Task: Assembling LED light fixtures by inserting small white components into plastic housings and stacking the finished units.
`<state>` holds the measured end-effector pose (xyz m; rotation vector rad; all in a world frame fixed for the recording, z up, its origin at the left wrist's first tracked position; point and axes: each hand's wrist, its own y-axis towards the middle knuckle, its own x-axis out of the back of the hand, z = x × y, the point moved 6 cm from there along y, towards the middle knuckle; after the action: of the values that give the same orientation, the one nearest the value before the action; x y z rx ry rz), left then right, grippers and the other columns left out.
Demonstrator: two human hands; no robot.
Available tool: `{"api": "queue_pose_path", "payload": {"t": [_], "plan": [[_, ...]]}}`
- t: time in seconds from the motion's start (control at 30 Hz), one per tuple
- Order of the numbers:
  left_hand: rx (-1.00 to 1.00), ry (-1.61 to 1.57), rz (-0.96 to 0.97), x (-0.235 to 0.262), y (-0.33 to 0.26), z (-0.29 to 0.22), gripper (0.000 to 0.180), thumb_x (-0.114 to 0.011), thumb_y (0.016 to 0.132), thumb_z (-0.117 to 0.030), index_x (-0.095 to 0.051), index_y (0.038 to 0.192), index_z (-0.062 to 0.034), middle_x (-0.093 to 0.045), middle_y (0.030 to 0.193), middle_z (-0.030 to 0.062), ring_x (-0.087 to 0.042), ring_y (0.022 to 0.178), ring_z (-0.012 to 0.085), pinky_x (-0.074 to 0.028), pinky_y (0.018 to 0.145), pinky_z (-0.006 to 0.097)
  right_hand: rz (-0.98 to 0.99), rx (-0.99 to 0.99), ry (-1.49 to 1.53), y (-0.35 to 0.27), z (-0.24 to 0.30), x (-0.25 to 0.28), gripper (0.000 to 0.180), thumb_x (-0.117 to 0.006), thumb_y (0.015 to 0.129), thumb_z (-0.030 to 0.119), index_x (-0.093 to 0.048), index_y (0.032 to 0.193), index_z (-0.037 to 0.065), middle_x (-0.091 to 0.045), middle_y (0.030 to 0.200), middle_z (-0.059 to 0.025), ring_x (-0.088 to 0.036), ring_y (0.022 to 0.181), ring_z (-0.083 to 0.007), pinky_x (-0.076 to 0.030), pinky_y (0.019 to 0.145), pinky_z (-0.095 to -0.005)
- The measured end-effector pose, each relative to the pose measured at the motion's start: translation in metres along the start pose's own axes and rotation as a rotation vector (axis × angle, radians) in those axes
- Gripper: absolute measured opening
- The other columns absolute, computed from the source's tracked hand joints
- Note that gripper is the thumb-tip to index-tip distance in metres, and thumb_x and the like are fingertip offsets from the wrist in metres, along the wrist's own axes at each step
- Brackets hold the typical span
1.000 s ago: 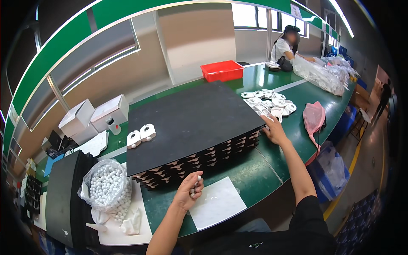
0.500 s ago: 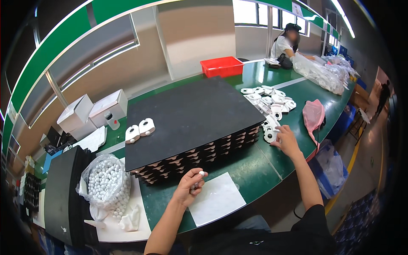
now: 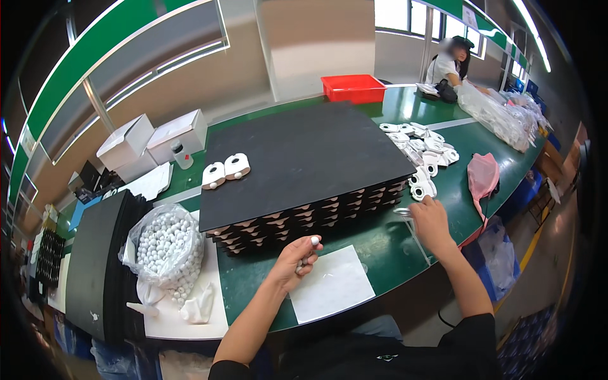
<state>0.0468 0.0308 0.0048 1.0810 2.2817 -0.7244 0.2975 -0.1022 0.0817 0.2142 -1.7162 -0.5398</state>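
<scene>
My left hand (image 3: 291, 261) is closed over the front edge of the table, with a small white ball (image 3: 315, 240) pinched at the fingertips and more balls tucked in the curled fingers. To the right, my right hand (image 3: 432, 223) grips a white plastic part (image 3: 403, 212), seen nearly edge-on. Just beyond that hand lies a loose pile of white plastic parts (image 3: 432, 152) with round dark holes. Two similar parts (image 3: 236, 164), each with a ball by its edge, rest on the left side of a black board (image 3: 304, 152) topping a layered stack.
A clear bag of white balls (image 3: 166, 244) stands left of the stack, beside upright black boards (image 3: 95, 266). White paper (image 3: 332, 285) lies before me. A red bin (image 3: 353, 88), white boxes (image 3: 180, 133) and a pink cloth bag (image 3: 483, 174) surround the stack. Another person (image 3: 448, 66) sits beyond.
My right hand has drawn a white part away from the pile toward me. My left hand still holds its balls. The whole view has shifted slightly.
</scene>
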Motion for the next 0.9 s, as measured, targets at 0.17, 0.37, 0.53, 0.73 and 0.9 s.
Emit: {"api": "queue_pose_path", "payload": {"t": [0.17, 0.37, 0.53, 0.73, 0.9], "plan": [[-0.021, 0.031, -0.006, 0.003, -0.001, -0.002, 0.024, -0.06, 0.084, -0.016, -0.055, 0.106, -0.0067, -0.058, 0.09, 0.0016, -0.04, 0.059, 0.003, -0.026, 0.042, 0.015, 0.113, -0.314, 0.993, -0.014, 0.067, -0.003, 0.012, -0.046, 0.088, 0.007, -0.054, 0.093, 0.0, -0.055, 0.072, -0.0068, -0.054, 0.065, -0.0142, -0.044, 0.059, -0.0289], [-0.064, 0.012, 0.03, -0.001, 0.001, -0.003, 0.03, -0.061, 0.08, -0.009, -0.053, 0.109, -0.006, -0.058, 0.095, 0.003, -0.04, 0.059, 0.0032, -0.027, 0.041, 0.015, 0.318, -0.401, 1.669, -0.046, 0.128, -0.048, 0.014, -0.048, 0.088, 0.006, -0.05, 0.1, -0.001, -0.056, 0.08, -0.0038, -0.054, 0.07, -0.0075, -0.045, 0.063, -0.0205], [-0.051, 0.007, 0.009, -0.002, 0.0, -0.003, 0.027, -0.06, 0.083, -0.012, -0.054, 0.108, -0.0062, -0.058, 0.096, 0.004, -0.042, 0.059, 0.0035, -0.028, 0.041, 0.014, 0.335, -0.372, 1.588, -0.052, 0.145, -0.052, 0.013, -0.05, 0.087, 0.005, -0.05, 0.099, -0.001, -0.057, 0.08, -0.0035, -0.053, 0.069, -0.0065, -0.044, 0.063, -0.0198], [-0.041, -0.019, -0.007, 0.002, 0.001, 0.0, 0.023, -0.059, 0.085, -0.016, -0.055, 0.105, -0.0069, -0.057, 0.093, 0.003, -0.044, 0.06, 0.0037, -0.028, 0.04, 0.014, 0.212, -0.252, 1.333, -0.047, 0.147, -0.043, 0.012, -0.052, 0.085, 0.003, -0.05, 0.095, -0.001, -0.056, 0.076, -0.0046, -0.051, 0.065, -0.0081, -0.043, 0.06, -0.0213], [-0.055, -0.001, 0.01, 0.002, 0.003, -0.001, 0.023, -0.059, 0.084, -0.015, -0.054, 0.105, -0.0069, -0.056, 0.093, 0.0031, -0.043, 0.06, 0.004, -0.028, 0.04, 0.014, 0.212, -0.322, 1.357, -0.048, 0.144, -0.044, 0.011, -0.052, 0.083, 0.001, -0.05, 0.093, -0.002, -0.055, 0.08, -0.0105, -0.053, 0.067, -0.0156, -0.043, 0.059, -0.0261]]}}
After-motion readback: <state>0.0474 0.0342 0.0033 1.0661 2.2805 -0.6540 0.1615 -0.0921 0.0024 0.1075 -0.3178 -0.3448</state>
